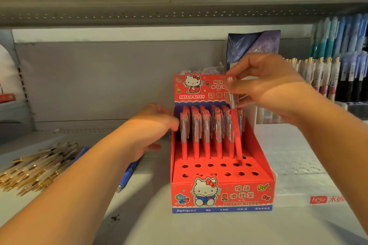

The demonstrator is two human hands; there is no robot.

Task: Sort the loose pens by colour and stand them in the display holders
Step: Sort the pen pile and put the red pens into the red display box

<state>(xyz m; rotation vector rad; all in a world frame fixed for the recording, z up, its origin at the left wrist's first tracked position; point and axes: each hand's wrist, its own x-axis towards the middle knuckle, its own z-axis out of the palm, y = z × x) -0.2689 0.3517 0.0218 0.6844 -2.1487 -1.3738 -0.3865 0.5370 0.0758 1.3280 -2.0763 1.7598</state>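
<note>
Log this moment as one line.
right hand: pinches red pen, tip at holder hole | left hand: at holder's left wall | front holes: empty

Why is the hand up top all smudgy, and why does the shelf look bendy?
Head view: the right hand and the red pen its fingers pinch are smeared by motion blur; head view again, the wide-angle lens bows the upper shelf edge; the red holder box in front looks sharper, the pens at far right soft.

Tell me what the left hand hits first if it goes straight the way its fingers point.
The left hand would likely meet the left wall of the red display holder first, with the leftmost red pens just past it. Depth is unclear.
</note>
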